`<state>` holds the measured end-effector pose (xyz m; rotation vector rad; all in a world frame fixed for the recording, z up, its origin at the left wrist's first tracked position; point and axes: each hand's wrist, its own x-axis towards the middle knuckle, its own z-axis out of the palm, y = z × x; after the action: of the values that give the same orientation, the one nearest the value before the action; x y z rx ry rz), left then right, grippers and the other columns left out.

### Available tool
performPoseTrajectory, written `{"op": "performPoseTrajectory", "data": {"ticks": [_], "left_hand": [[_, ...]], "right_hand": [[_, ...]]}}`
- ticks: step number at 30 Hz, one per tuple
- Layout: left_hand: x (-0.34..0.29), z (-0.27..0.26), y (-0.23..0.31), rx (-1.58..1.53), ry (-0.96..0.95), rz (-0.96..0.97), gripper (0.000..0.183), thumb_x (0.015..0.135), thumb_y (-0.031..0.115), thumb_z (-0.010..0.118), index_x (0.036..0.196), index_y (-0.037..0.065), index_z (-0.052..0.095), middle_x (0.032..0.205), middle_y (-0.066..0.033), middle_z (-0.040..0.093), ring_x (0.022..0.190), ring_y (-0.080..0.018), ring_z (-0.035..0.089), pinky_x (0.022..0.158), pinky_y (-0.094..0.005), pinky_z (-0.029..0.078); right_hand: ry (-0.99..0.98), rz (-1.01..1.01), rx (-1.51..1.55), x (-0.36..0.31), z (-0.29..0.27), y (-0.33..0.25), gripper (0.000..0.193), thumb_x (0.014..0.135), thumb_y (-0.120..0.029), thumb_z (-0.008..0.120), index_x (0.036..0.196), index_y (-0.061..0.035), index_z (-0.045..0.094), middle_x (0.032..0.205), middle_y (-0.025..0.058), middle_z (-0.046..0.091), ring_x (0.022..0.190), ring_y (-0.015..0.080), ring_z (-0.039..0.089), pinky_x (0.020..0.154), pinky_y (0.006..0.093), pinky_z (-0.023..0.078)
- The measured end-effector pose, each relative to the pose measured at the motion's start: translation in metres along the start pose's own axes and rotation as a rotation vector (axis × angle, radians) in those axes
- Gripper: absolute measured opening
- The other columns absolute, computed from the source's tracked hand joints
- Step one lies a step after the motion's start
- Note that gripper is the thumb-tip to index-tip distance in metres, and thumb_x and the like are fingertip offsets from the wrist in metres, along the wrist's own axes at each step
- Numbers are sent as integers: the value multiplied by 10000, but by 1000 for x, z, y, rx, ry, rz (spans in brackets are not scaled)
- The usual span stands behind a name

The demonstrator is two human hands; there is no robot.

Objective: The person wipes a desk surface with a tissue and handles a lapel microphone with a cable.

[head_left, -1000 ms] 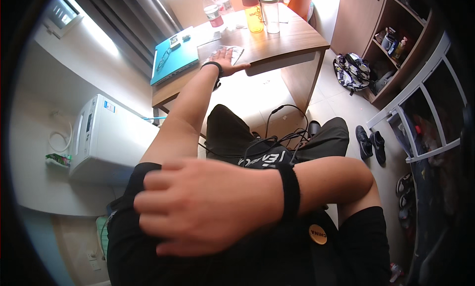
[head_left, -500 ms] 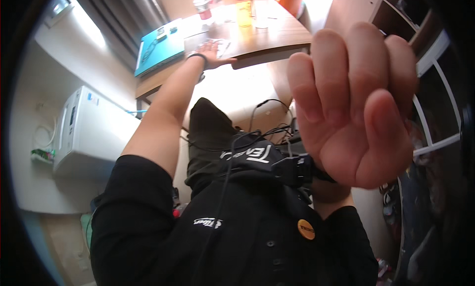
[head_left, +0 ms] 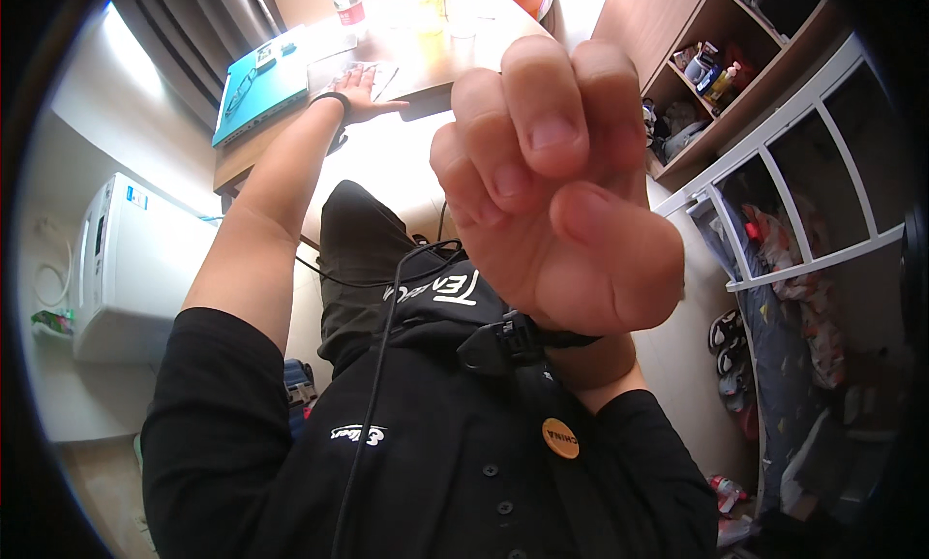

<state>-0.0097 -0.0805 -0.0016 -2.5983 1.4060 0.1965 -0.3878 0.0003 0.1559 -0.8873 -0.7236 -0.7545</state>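
Note:
My left hand (head_left: 356, 96) rests flat near the front edge of the wooden table (head_left: 276, 133), fingers spread and thumb out to the side. Beneath and beside its fingers is a clear, crinkled plastic-looking piece (head_left: 385, 76). A turquoise laptop-like slab (head_left: 276, 92) lies just left of that hand, with a pair of glasses (head_left: 240, 90) on it. Close to the camera, my right hand (head_left: 581, 211) is raised, palm showing. Its fingers curl forward, the thumb stands apart from them, and nothing is seen in it.
Bottles stand at the back of the table, one with a red label (head_left: 348, 5) and one yellow (head_left: 426, 7). A white appliance (head_left: 145, 269) stands at left. At right are a wooden shelf (head_left: 721, 22), a white metal rail frame (head_left: 798, 201) and shoes (head_left: 731, 351). A black cable (head_left: 375, 365) hangs over my front.
My right hand has shifted left in the picture, and its fingers have curled further toward the thumb. The view has turned rightward, showing more shelf. My left hand stays on the table.

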Motion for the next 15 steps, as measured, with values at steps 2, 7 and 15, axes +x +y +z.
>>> {"op": "performPoseTrajectory", "data": {"ticks": [2,7,15], "left_hand": [[0,1,-2,0,8,-2,1313,695,946,435,1598,80,38,1667,-162,-17,1541,-323,-13,1242,-446,40],[-3,-1,-2,19,4,2,1312,691,946,445,1600,88,44,1667,-160,-14,1542,-315,-4,1243,-447,42],[-7,-3,1,1,26,5,1307,691,934,470,1601,97,48,1667,-161,-12,1543,-312,0,1243,-454,36]], "right_hand": [[9,-2,21,-1,3,2,229,789,-26,518,958,-149,423,984,17,452,876,158,444,761,285,414],[-49,-28,9,-2,-2,6,201,809,-61,557,935,-163,437,972,13,453,865,156,443,751,279,417],[7,-45,-30,0,9,9,232,779,-29,576,895,-164,427,929,8,491,814,146,481,716,253,444]]}}
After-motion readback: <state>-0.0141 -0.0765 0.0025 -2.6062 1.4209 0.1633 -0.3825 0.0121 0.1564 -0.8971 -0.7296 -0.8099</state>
